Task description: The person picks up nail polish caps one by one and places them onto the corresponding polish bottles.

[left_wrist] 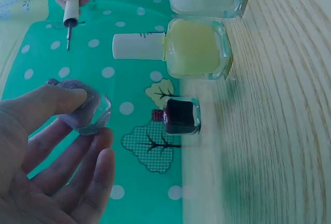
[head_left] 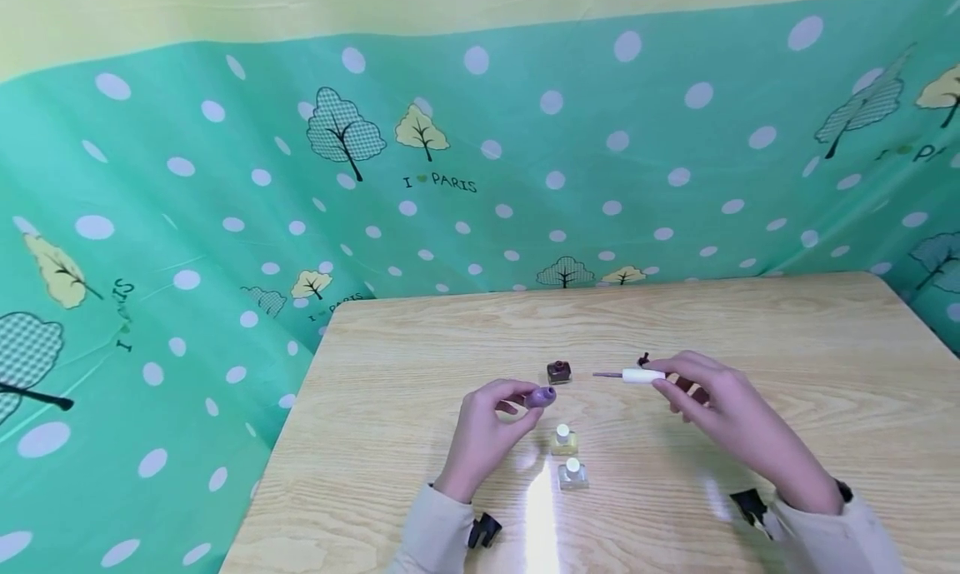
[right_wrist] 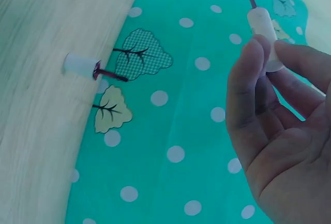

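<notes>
My left hand (head_left: pixel 491 432) pinches a purple nail polish bottle (head_left: pixel 540 397) between thumb and fingers, its neck uncapped. In the left wrist view the thumb lies across the bottle's (left_wrist: pixel 98 113) side. Off to the right, my right hand (head_left: pixel 720 407) holds a white cap with a brush (head_left: pixel 641 376) by its end, the brush pointing left towards the purple bottle. A dark red nail polish bottle (head_left: pixel 558 373), also uncapped, stands just beyond the left hand. Another white brush cap (right_wrist: pixel 83 65) stands on the table with its dark brush upward, mostly hidden behind the right hand's cap in the head view.
Nearer the front, between the hands, stand a capped yellow nail polish bottle (head_left: pixel 565 445) and a capped clear one (head_left: pixel 573 476). All rest on a light wooden table (head_left: pixel 390 374). Behind it hangs a green dotted cloth (head_left: pixel 517 174).
</notes>
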Demonstrator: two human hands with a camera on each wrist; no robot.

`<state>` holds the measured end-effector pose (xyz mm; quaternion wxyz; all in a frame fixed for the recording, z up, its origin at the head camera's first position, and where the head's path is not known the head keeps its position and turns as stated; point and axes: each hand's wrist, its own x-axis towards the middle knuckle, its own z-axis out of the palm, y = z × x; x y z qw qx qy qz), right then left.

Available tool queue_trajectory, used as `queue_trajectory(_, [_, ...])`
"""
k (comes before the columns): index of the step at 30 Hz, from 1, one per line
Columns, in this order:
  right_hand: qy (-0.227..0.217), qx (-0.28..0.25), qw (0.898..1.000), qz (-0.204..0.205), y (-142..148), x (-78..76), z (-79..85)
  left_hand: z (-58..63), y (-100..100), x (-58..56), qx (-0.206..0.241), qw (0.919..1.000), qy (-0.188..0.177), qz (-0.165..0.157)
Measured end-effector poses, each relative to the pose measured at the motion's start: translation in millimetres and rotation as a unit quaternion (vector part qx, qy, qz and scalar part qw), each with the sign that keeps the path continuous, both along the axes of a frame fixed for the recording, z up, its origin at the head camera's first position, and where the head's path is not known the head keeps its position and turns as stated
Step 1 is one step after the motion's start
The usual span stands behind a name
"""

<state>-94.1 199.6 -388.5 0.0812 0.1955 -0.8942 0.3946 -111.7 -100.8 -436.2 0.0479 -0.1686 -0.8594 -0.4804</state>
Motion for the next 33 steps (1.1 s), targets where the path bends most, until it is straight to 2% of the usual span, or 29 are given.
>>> queue_trajectory(9, [0.067, -0.006, 0.997, 0.028, -11.8, 4.9, 0.0, 3.7, 0.6, 3.3, 0.001, 0.9998, 0.016, -0.011])
queue_trajectory(14, [0.059, 0.004, 0.998, 0.027, -16.4, 6.7, -0.7, 6.9, 1.3, 6.5, -0.004, 0.9999, 0.004, -0.013])
queue_trajectory(25, [0.046, 0.008, 0.998, 0.047, -22.4, 10.3, 2.3, 8.5, 3.6, 10.4, -0.009, 0.9994, 0.019, -0.028])
queue_trajectory(33, [0.067, 0.009, 0.996, 0.062, -23.6, 10.4, 0.6, 9.4, 5.4, 11.8, -0.018, 0.9993, 0.018, -0.027])
